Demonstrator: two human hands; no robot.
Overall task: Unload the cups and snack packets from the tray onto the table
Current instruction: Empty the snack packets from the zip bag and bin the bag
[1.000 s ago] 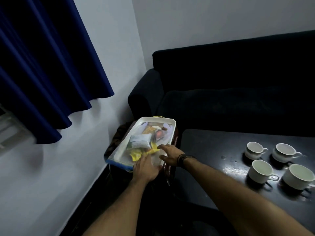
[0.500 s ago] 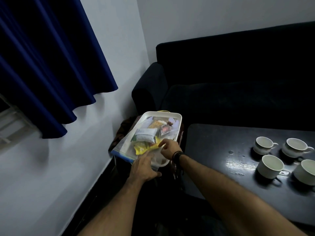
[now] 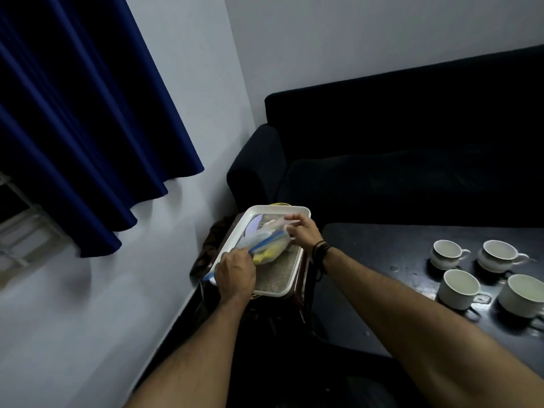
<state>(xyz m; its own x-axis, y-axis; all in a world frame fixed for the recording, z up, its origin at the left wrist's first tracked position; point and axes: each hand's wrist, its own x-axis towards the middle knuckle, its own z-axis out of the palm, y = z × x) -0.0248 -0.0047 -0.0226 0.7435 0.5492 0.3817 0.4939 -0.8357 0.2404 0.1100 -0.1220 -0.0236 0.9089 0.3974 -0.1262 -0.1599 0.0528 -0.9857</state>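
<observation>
Head view. Both hands grasp one clear bag point(image 3: 266, 244) of snack packets above the white tray point(image 3: 278, 291). The left hand point(image 3: 235, 273) is closed on the near end of the bag, where a blue strip runs along its edge; the fingers curl under and the knuckles face the camera, so the fingertips themselves are hidden. The right hand point(image 3: 303, 232) is closed on the far end, thumb and fingers pinching the thin plastic near the tray's far rim. The bag hangs between the two hands, slightly blurred; yellow packets point(image 3: 266, 256) show through its lower side. Whether the bag still touches the tray floor cannot be told. A dark band point(image 3: 319, 251) circles the right wrist.

The tray sits on a low stand just left of the dark table point(image 3: 382, 260), its textured mat point(image 3: 275, 278) bare on the near side. Four white cups stand upright on the right part of the table, well apart from the tray: two at the back point(image 3: 447, 254) point(image 3: 499, 256) and two in front point(image 3: 459, 288) point(image 3: 522, 294), handles pointing right. A dark sofa point(image 3: 412, 160) stands behind the table, and a blue curtain point(image 3: 82, 119) hangs at left.
</observation>
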